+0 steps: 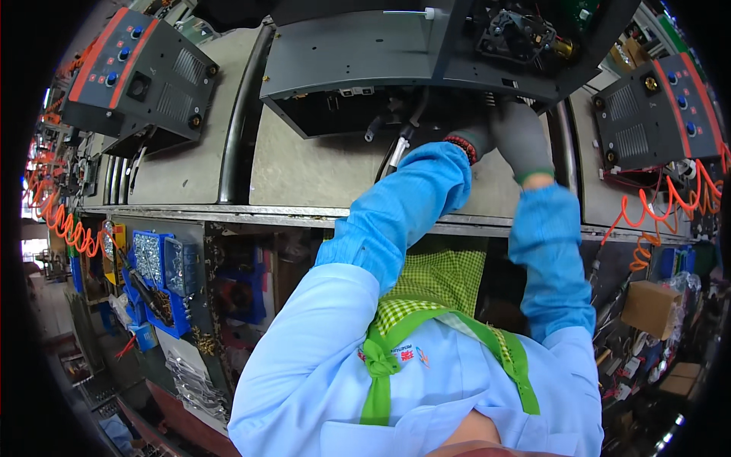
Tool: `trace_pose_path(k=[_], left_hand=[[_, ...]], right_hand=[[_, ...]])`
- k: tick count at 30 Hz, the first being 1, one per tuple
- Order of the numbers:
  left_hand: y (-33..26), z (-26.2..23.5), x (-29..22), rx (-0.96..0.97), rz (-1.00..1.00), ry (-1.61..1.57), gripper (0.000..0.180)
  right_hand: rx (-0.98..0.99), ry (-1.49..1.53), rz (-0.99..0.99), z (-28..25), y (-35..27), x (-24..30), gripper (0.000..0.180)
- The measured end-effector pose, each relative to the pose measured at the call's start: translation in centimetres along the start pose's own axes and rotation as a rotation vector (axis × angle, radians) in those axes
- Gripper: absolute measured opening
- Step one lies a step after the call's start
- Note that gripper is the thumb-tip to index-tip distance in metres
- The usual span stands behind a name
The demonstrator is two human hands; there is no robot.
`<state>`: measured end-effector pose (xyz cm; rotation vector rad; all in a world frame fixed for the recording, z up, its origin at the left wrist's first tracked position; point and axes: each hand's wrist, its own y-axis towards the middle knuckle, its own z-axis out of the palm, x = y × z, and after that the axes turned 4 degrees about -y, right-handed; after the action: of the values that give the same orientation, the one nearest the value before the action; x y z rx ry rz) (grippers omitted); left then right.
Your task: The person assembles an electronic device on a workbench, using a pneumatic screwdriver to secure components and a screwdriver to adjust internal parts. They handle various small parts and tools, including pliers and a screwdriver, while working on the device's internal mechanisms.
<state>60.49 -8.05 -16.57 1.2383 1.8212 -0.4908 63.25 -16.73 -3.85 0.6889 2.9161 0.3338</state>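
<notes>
A dark grey metal machine casing [358, 57] lies in front of me on the bench, its near side open. My left hand [478, 139], in a grey glove with a red-patterned cuff, reaches in under the casing's near edge. Beside it, my right hand [525, 141], also gloved in grey, is raised to the same edge near a slotted part. The fingers of both hands are hidden or blurred, so whatever they hold does not show. Left of my hands, a dark cable with a white sleeve [397, 152] hangs from the opening. A mechanism with a brass-coloured part [563, 48] sits inside the casing's right section.
Similar grey machines with red-edged panels and blue knobs stand left [164, 76] and right [655, 114]. Orange coiled hoses [65, 221] hang at both sides. Below the bench edge [297, 212] are blue bins of small metal parts [148, 255] and a cardboard box [649, 308].
</notes>
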Motion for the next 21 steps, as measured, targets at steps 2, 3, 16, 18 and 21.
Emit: trace_pose_path(k=[2,3,16,18,21], left_hand=[[-0.3,-0.5,0.9,-0.077,0.076,0.034,0.035],[-0.2,0.0,1.0,-0.069,0.118,0.069,0.035],[-0.7,-1.8,-1.8,-0.12,-0.063,0.041,0.029],[-1.2,-2.4,-3.0,-0.151,-0.01,0.099,0.028],[-1.5,-3.6,-4.0,-0.194,0.061,0.21,0.031]], right_hand=[[0.35,-0.203,0.039,0.6,3.7,1.4,0.031],[0.172,-0.142,0.03,1.8,4.3,0.7,0.031],[0.076,-0.122,-0.016,3.9,6.5,-3.4,0.03],[0.118,-0.134,-0.002,3.7,6.2,-4.0,0.03],[0.168,-0.151,0.005,3.1,6.0,-4.7,0.03]])
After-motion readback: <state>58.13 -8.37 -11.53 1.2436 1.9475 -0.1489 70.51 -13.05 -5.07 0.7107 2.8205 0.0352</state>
